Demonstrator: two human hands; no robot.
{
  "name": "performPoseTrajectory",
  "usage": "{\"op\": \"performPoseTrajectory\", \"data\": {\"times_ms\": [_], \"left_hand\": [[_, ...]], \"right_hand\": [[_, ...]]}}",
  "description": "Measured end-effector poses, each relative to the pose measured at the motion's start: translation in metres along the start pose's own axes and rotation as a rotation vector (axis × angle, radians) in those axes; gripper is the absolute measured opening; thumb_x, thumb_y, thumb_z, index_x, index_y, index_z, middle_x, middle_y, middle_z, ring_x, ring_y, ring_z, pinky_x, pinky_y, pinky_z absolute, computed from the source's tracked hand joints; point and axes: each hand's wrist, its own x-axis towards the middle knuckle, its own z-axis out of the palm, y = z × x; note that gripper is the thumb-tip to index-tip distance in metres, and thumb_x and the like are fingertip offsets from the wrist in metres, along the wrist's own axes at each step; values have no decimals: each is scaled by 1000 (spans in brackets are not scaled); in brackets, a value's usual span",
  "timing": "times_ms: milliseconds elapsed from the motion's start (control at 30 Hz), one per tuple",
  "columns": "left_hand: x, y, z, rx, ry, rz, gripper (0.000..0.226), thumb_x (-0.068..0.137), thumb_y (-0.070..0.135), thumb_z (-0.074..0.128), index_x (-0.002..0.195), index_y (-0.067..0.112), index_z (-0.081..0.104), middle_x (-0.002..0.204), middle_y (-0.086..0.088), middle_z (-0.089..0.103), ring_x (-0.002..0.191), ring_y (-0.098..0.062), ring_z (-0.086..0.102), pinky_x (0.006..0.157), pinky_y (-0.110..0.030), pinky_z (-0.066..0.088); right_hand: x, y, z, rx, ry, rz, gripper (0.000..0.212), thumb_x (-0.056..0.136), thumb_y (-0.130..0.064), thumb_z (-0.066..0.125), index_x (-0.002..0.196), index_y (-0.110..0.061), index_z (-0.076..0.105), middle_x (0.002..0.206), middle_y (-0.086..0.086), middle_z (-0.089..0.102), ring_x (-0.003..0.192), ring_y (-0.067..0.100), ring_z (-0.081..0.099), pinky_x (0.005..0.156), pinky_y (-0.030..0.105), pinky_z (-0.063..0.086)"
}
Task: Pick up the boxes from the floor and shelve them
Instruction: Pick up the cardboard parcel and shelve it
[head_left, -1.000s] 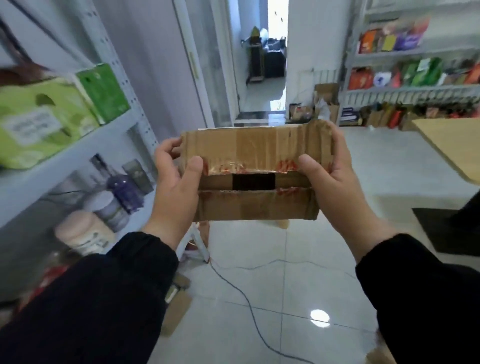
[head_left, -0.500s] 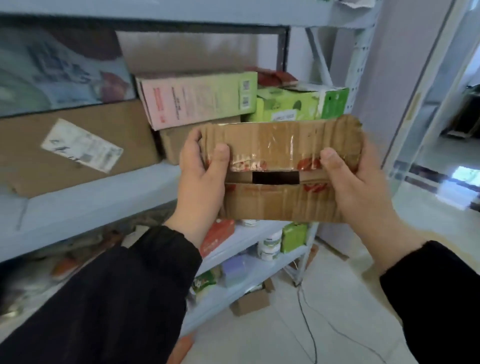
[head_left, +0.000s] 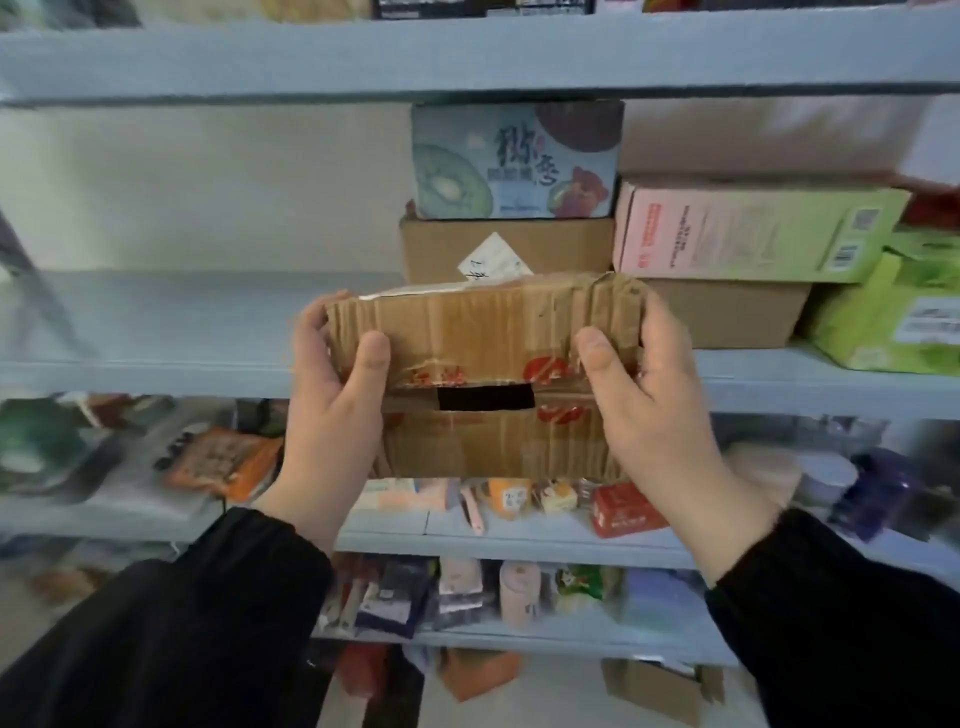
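I hold the worn cardboard box (head_left: 483, 332) by both ends. My left hand (head_left: 332, 410) curls round its 9 o'clock end with the thumb on the front face, and my right hand (head_left: 654, 415) grips the 3 o'clock end the same way. The box hangs level at centre view, in front of the grey shelf (head_left: 156, 332). On that shelf at 12 o'clock sits a brown carton (head_left: 447, 249) with a kiwi-printed box (head_left: 514, 161) on top. A pink-and-green box (head_left: 748, 234) lies at 2 o'clock.
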Motion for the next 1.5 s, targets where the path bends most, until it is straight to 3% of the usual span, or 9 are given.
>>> {"op": "performPoseTrajectory", "data": {"times_ms": [133,367,500,600,833,1000,1100,1267,1500], "left_hand": [[29,-20,-64,59,113,-10,29,106,35,45,134,43,41,112,11,56,82,10,59,65,-20,51],[118,-87,-145,114,165,-3,40,104,33,49,139,47,37,124,8,53,102,-1,56,75,-20,47],[171,-137,-163,177,66,10,49,99,28,61,138,42,35,135,0,48,112,-4,54,77,-9,50],[206,-170,-167,164,-81,-13,69,91,28,73,140,47,30,144,1,42,127,-10,50,92,-21,51],[249,-198,-159,-10,-320,-58,72,75,49,67,137,43,30,136,14,50,119,15,52,91,-4,42],[258,-214,-160,48,-328,-145,83,85,36,78,151,35,27,137,17,55,121,8,54,89,-6,43],[260,-210,-153,128,-178,-187,63,93,37,70,147,30,38,123,19,60,104,12,57,75,-1,43],[258,-216,-163,49,-239,-301,81,70,59,79,138,32,46,123,16,66,111,1,63,95,-22,48],[258,-211,-155,417,-229,-249,64,91,25,72,145,22,38,116,10,55,106,-14,52,86,-28,39]], "right_hand": [[17,-16,79,58,-79,-40,48,101,-40,56,146,-28,41,137,-3,49,132,5,43,113,31,38],[77,-28,216,26,-164,-44,53,101,-33,59,149,-29,38,141,-5,46,129,-1,39,105,12,29],[106,-7,270,13,-194,29,54,101,-31,60,149,-34,37,146,-6,44,133,2,38,111,27,32],[119,13,291,2,-189,91,58,101,-32,59,152,-34,33,149,-11,38,134,-4,33,113,23,27],[135,48,307,-21,-108,272,77,86,-69,55,147,-24,41,141,-3,52,132,12,49,112,45,42],[132,48,307,-73,-241,267,96,80,-37,79,156,-25,22,144,-1,33,133,7,36,115,28,31],[133,48,307,-112,-263,254,102,80,-28,81,159,-27,16,144,-2,30,126,1,33,108,19,25],[137,54,312,-188,-106,259,57,91,-36,72,139,-18,47,127,-3,54,123,13,49,101,32,42],[138,59,317,-264,-90,289,21,99,-35,62,110,-20,51,101,-6,59,92,14,54,68,27,36]]}}
